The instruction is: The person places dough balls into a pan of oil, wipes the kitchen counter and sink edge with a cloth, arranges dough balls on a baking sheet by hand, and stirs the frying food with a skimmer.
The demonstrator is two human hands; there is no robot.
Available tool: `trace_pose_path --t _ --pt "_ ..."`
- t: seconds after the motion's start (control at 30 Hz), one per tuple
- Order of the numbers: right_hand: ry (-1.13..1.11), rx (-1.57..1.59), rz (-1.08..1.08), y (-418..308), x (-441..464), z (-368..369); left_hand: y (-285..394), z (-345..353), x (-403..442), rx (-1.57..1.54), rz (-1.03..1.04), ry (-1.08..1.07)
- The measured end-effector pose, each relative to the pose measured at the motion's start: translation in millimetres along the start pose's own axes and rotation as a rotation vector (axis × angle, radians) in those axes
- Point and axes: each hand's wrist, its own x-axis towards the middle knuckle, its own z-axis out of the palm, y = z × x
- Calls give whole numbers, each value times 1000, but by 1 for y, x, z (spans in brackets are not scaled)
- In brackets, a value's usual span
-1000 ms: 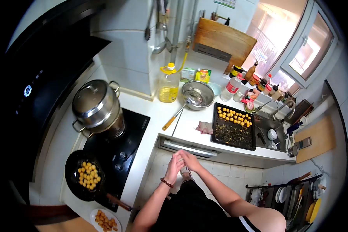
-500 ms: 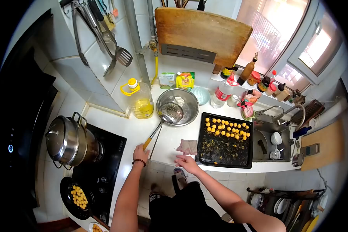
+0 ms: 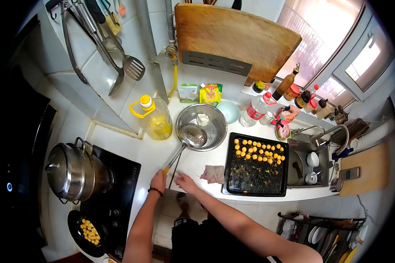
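Left hand (image 3: 158, 180) is gripping the yellow handle (image 3: 166, 170) of a perforated metal skimmer (image 3: 194, 135), whose round head is resting inside a shiny, rounded steel bowl (image 3: 218, 122). Right hand (image 3: 186, 182), loosely spread, is hovering near that grip, having shifted over from beside the crumpled pinkish cloth (image 3: 213, 174).

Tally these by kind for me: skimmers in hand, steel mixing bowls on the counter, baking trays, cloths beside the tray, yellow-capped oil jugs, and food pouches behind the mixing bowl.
Skimmer, handle in the left hand: 1
Steel mixing bowl: 1
Baking tray: 1
Cloth: 1
Oil jug: 1
Food pouches: 2 (pale pouch, yellow pouch)
Total: 7
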Motion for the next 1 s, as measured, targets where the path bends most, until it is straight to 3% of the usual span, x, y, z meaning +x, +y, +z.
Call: trace_pose_path --t 0.13,0.2,0.27,0.33,0.37,0.4,0.47,0.57,0.6,0.67,0.8,0.87,1.0 --pt "-117 108 -15 -12 -23 2 60 -14 -47 13 11 53" --pt "-157 92 -269 -10 -35 7 78 -7 -59 -77 60 84" --pt "-108 -6 -315 -24 -54 -1 110 -5 -74 -280 112 199" --pt "74 122 -259 -63 -80 -9 145 -11 -88 -404 213 283" --pt "62 123 -330 -71 -86 -14 162 -21 -99 -340 120 198" --pt "45 126 -398 -79 -93 -18 165 -22 -108 -328 190 223" --pt "-87 28 -424 -113 -120 -28 176 -42 -135 -430 216 251" --pt "-369 -64 -286 -119 -142 -37 144 -59 -192 -385 231 251" --pt "-483 -161 -229 -127 -149 -38 137 -69 -215 -383 181 295" --pt "-602 -226 -270 -120 -154 -34 126 -97 -263 -491 -154 425" --pt "-845 -269 -157 -148 -172 0 76 -119 -352 -443 -422 852" --pt "-970 -118 52 -148 -171 20 50 -115 -390 -515 -525 1003" --pt "-1023 -483 -109 -186 -197 103 21 -114 -452 -609 -648 1306"
